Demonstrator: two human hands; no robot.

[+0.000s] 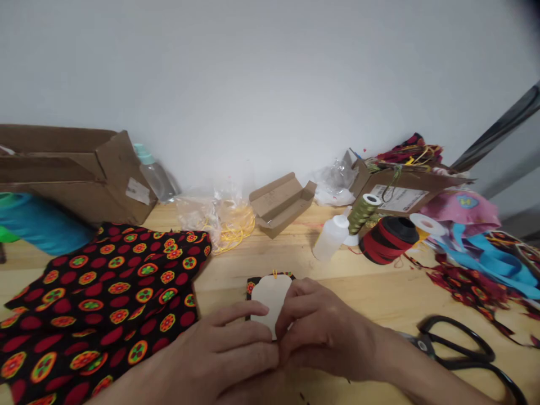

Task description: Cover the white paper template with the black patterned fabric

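A cream card (273, 292) with rounded corners lies on a small piece of dark patterned cloth (250, 288), whose edge shows at the upper left. At the card's top edge sticks up a small loop of yellow cord (275, 274). My left hand (228, 349) rests from the left, its fingers stretched over the card's lower part. At the right edge, my right hand (320, 332) has its fingers bent together in a pinch; what is between the fingertips is hidden. Both hands meet near the card's lower end and cover it.
Dark patterned cloth (122, 287) spreads on the left. Black-handled scissors (455, 360) lie under my right forearm. Behind stand a squeeze bottle (332, 236), thread spools (390, 239), a small open box (282, 203) and yellow cord (232, 233). Cardboard boxes (122, 185) line the wall.
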